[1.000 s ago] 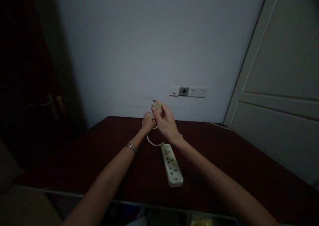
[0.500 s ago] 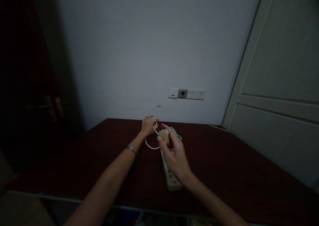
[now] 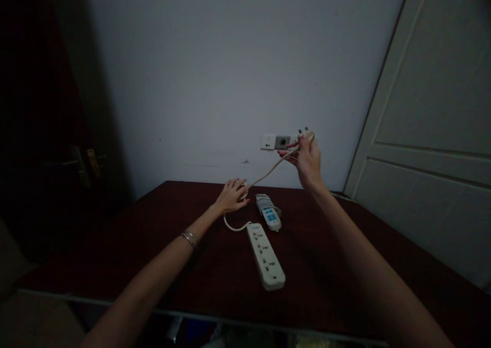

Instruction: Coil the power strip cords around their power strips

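My right hand (image 3: 307, 158) is raised in front of the wall sockets, its fingers closed round a white plug (image 3: 307, 134) whose metal prongs point up. From the plug a white cord (image 3: 270, 170) slants down to my left hand (image 3: 233, 195), which is curled over a bunched part of that cord just above the table. The cord loops on from there to a long white power strip (image 3: 266, 256) lying face up on the table. Behind it lies a smaller power strip (image 3: 270, 216) with blue sockets and a grey cord wrapped round one end.
The dark red table (image 3: 207, 286) meets a pale wall (image 3: 215, 82). A wall socket plate (image 3: 267, 142) and a grey outlet (image 3: 283, 143) are partly beside my right hand. A pale panelled door (image 3: 429, 107) stands right; a dark door with a handle (image 3: 92, 161) stands left.
My right hand has lifted the plug up and to the right, from above the power strip to the wall sockets. The cord has drawn out between my hands. My left hand stays nearly in place.
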`<state>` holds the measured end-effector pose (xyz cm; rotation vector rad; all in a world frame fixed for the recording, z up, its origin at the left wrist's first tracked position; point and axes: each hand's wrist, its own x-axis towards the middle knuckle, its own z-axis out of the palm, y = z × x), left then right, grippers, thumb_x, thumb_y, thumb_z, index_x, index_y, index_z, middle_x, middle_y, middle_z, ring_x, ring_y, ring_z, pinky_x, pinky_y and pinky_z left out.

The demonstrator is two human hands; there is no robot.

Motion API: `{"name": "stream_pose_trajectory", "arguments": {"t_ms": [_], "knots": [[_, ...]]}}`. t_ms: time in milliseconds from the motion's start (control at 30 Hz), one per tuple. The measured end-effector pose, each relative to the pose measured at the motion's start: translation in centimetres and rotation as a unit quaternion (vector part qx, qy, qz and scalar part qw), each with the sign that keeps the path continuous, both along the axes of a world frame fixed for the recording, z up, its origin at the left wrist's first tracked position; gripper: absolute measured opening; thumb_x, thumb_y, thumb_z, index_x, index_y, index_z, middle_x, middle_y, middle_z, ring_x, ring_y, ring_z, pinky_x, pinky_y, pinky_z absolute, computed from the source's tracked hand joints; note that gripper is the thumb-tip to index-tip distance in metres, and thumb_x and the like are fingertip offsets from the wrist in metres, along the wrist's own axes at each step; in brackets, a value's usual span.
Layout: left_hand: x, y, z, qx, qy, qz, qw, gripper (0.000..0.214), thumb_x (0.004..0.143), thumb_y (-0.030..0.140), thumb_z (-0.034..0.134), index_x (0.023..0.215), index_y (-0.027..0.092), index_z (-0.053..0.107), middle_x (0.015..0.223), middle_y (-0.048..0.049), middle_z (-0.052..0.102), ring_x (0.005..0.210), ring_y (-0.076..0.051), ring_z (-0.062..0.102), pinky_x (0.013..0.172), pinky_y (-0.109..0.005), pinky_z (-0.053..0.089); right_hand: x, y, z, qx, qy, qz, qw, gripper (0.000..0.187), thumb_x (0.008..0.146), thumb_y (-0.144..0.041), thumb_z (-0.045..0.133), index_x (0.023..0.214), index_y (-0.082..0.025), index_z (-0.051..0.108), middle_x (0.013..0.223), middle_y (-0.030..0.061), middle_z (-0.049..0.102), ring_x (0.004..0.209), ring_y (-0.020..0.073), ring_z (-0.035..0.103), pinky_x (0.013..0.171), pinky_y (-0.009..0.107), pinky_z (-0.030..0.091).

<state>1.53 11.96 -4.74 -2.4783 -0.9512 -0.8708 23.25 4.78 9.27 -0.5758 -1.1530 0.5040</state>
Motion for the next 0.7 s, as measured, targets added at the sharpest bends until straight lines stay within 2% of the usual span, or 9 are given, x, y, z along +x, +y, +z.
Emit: {"name": "stream_pose_trajectory", "arguments": {"t_ms": [100, 233, 367, 467, 533, 700], "knots": [[-0.2, 0.3, -0.2, -0.011, -0.024, -0.005, 1.000, 0.043, 0.080, 0.040, 0.055, 0.121, 0.027, 0.052, 0.128, -0.0072, 0.046, 0.116, -0.025, 0.036, 0.097, -0.043, 0.030, -0.7, -0.5, 0.4, 0.000, 0.000, 0.020, 1.000, 0.035, 0.078, -0.056, 0.045, 0.090, -0.023, 0.044, 0.069, -0.0025, 0.055, 0.053, 0.0094, 0.056, 0.052, 0.025, 0.045], [-0.7, 1.2, -1.1, -0.020, -0.072, 0.014, 0.997, 0.036, 0.082, 0.041, 0.053, 0.115, 0.027, 0.058, 0.123, -0.0058, 0.048, 0.111, -0.023, 0.039, 0.093, -0.040, 0.034, -2.7, -1.9, 0.0, -0.029, 0.057, 0.092, 0.994, 0.032, 0.080, -0.054, 0.045, 0.079, -0.023, 0.041, 0.054, -0.0078, 0.043, 0.044, 0.0068, 0.045, 0.051, 0.024, 0.043], [-1.2, 2.1, -1.6, -0.006, -0.122, 0.077, 0.989, 0.028, 0.081, 0.030, 0.053, 0.107, 0.026, 0.062, 0.123, -0.0055, 0.048, 0.110, -0.023, 0.040, 0.092, -0.040, 0.034, -5.6, -5.0, -1.7, -0.102, 0.093, 0.210, 0.968, 0.029, 0.079, -0.047, 0.052, 0.071, -0.022, 0.040, 0.050, -0.0107, 0.028, 0.038, 0.0048, 0.026, 0.047, 0.022, 0.037], [-1.6, 2.4, -1.8, 0.016, -0.116, 0.108, 0.987, 0.025, 0.079, 0.024, 0.054, 0.100, 0.026, 0.065, 0.125, -0.0050, 0.047, 0.112, -0.026, 0.037, 0.093, -0.043, 0.032, -7.5, -8.1, -3.3, -0.171, 0.117, 0.278, 0.938, 0.028, 0.077, -0.042, 0.056, 0.069, -0.021, 0.041, 0.050, -0.0106, 0.024, 0.040, 0.0054, 0.020, 0.046, 0.021, 0.033], [-1.7, 2.6, -1.9, 0.025, -0.098, 0.115, 0.988, 0.024, 0.078, 0.024, 0.054, 0.098, 0.027, 0.066, 0.124, -0.0052, 0.049, 0.113, -0.027, 0.036, 0.093, -0.046, 0.031, -8.3, -10.1, -4.1, -0.193, 0.125, 0.288, 0.930, 0.029, 0.076, -0.041, 0.059, 0.067, -0.021, 0.041, 0.051, -0.0101, 0.024, 0.042, 0.0060, 0.019, 0.046, 0.021, 0.031], [-1.7, 3.1, -2.2, 0.022, -0.074, 0.108, 0.991, 0.024, 0.078, 0.024, 0.053, 0.098, 0.027, 0.066, 0.118, -0.0076, 0.052, 0.110, -0.028, 0.037, 0.091, -0.049, 0.031, -8.9, -13.4, -6.1, -0.203, 0.105, 0.254, 0.940, 0.030, 0.074, -0.042, 0.061, 0.066, -0.020, 0.043, 0.055, -0.0075, 0.028, 0.046, 0.0072, 0.021, 0.044, 0.021, 0.024]]}}
